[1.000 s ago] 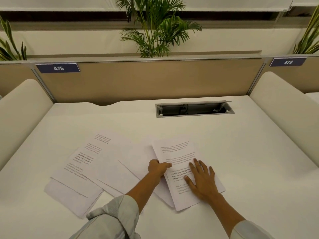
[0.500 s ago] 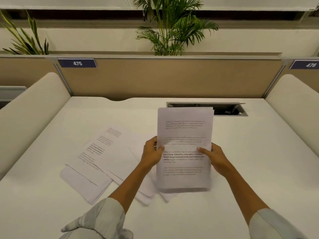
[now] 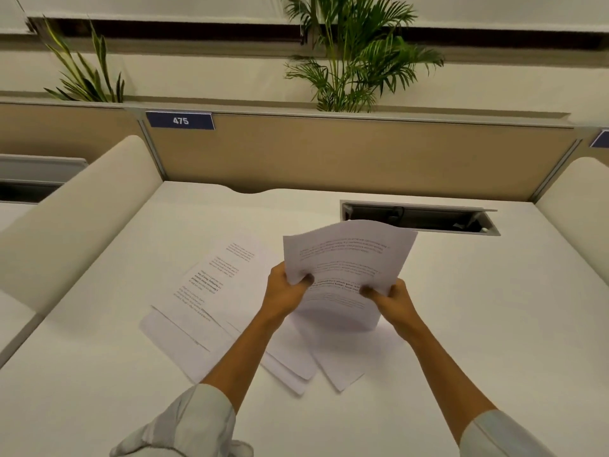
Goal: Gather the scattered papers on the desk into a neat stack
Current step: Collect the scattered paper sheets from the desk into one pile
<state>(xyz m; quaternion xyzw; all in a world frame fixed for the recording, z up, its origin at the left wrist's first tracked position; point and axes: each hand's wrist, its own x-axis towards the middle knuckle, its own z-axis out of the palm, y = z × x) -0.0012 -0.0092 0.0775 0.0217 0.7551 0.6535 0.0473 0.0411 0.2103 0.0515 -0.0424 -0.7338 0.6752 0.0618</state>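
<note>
- Both hands, left and right, pinch a held sheaf by its side edges, upright above the desk, likely to square it.
- Loose papers lie scattered underneath, left.

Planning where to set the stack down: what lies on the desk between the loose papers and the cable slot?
Head view: bare desk between the loose papers and the cable slot.

A tan divider panel stands behind the worktop. On it, at the left, is a blue sign reading 475. Two plants rise behind it, and an open cable slot lies just before it.
</note>
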